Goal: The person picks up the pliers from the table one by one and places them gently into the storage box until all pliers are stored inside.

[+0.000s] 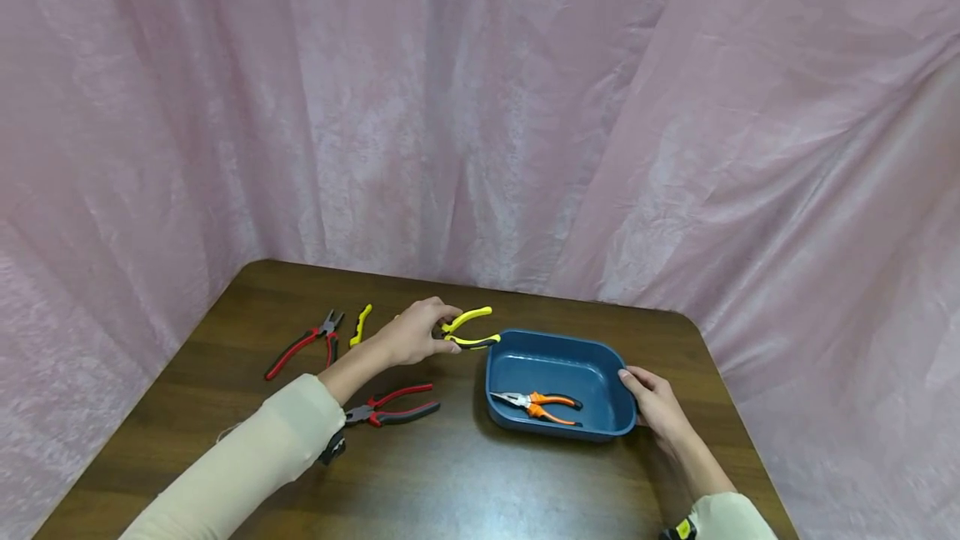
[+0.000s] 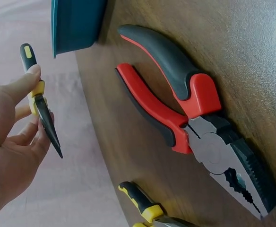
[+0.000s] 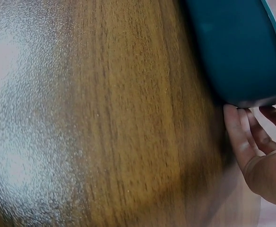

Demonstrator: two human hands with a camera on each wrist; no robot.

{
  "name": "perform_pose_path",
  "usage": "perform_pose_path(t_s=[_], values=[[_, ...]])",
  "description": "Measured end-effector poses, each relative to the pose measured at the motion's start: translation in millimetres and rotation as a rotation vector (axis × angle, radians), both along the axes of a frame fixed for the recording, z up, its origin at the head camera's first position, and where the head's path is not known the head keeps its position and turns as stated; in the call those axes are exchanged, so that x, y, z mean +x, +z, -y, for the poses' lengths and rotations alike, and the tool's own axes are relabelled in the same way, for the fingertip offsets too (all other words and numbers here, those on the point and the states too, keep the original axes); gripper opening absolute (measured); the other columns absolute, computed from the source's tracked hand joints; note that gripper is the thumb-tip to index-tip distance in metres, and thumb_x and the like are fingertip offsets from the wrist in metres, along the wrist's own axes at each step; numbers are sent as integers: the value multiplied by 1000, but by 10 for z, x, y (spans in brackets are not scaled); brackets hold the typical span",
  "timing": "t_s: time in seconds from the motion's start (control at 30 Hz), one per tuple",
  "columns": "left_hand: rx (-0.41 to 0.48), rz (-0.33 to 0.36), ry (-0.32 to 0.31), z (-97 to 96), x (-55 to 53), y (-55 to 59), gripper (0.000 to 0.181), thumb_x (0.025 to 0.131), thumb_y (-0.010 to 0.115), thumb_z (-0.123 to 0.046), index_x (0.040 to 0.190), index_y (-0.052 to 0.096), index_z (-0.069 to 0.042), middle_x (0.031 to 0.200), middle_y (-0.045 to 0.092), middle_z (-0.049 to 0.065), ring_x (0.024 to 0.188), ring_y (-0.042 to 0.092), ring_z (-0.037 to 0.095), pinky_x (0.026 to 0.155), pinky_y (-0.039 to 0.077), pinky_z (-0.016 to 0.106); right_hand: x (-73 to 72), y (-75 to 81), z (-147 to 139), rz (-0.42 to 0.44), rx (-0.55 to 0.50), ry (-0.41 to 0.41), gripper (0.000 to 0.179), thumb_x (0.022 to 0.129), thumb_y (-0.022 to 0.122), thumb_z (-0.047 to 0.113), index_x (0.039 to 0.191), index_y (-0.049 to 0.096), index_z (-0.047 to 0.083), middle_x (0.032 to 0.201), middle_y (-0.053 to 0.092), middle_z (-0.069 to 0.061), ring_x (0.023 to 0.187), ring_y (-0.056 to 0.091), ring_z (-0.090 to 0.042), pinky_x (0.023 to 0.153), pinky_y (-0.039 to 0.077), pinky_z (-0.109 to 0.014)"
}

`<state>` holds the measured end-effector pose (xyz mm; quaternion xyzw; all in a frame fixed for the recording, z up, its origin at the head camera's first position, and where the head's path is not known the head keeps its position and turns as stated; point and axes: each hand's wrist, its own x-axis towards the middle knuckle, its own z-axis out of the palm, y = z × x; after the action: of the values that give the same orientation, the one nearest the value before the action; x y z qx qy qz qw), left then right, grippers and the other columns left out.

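Note:
My left hand (image 1: pixel 415 330) holds yellow-and-black pliers (image 1: pixel 472 343) up over the table, just left of the blue tray. Their two handles spread toward the tray; in the left wrist view the pliers (image 2: pixel 44 118) show edge-on, pinched between thumb and fingers, with a dark tapered nose. At the tray's right end, my right hand (image 1: pixel 658 407) grips the blue tray (image 1: pixel 551 432), its thumb over the rim and its fingers against the outer wall. Inside the tray lie long-nose pliers with orange handles (image 1: pixel 553 399), near the front wall.
Red-and-black pliers (image 1: pixel 405 417) lie on the brown wooden table (image 1: pixel 420 482) beside my left forearm. Farther left are another red-handled pair (image 1: pixel 292 352) and a yellow-handled tool (image 1: pixel 361 326), partly hidden by my left arm. A pink curtain (image 1: pixel 480 107) hangs behind the table.

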<state>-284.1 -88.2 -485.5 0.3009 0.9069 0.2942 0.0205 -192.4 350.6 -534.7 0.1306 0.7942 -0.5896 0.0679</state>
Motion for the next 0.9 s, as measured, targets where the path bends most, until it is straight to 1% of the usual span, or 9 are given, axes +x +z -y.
perform_pose_path(t_s=[0.23, 0.43, 0.57, 0.63, 0.8, 0.9], values=[[12, -15, -24, -38, -25, 6, 60, 80, 84, -32, 132, 63, -10, 107, 60, -2, 97, 57, 11, 84, 49, 30, -39, -20, -1, -6, -13, 2, 59, 99, 58, 44, 139, 52, 1, 122, 59, -18, 90, 65, -23, 68, 59, -43], [3, -16, -57, -85, -14, 25, 59, 79, 85, -34, 130, 64, -11, 106, 61, -3, 96, 58, 10, 83, 50, 28, -52, -43, -1, 1, 5, 7, 59, 99, 57, 46, 139, 52, 3, 122, 60, -17, 89, 66, -22, 68, 59, -43], [3, -17, -67, -105, -8, 59, 60, 80, 84, -36, 131, 64, -11, 106, 61, -4, 96, 58, 10, 82, 51, 28, -70, -35, 4, 2, 15, 23, 60, 100, 56, 46, 140, 50, 2, 127, 57, -20, 92, 66, -23, 70, 59, -43], [16, -21, -70, -113, -10, 82, 60, 80, 84, -36, 131, 64, -11, 105, 60, -5, 96, 58, 10, 81, 51, 28, -86, -25, 15, 0, 13, 20, 60, 99, 57, 46, 140, 51, 3, 128, 57, -21, 93, 65, -24, 71, 59, -43], [38, -33, -82, -150, -21, 135, 59, 79, 84, -37, 129, 64, -12, 103, 60, -6, 94, 58, 10, 80, 51, 27, -111, -9, 42, -3, -9, -3, 60, 99, 58, 46, 139, 52, 3, 126, 58, -20, 91, 66, -24, 70, 59, -44], [38, -28, -89, -179, -6, 151, 60, 79, 85, -37, 129, 64, -12, 103, 60, -6, 93, 58, 9, 79, 52, 25, -102, -17, 54, -2, -15, 4, 61, 99, 58, 45, 140, 51, 1, 126, 58, -21, 91, 66, -24, 70, 59, -45]])
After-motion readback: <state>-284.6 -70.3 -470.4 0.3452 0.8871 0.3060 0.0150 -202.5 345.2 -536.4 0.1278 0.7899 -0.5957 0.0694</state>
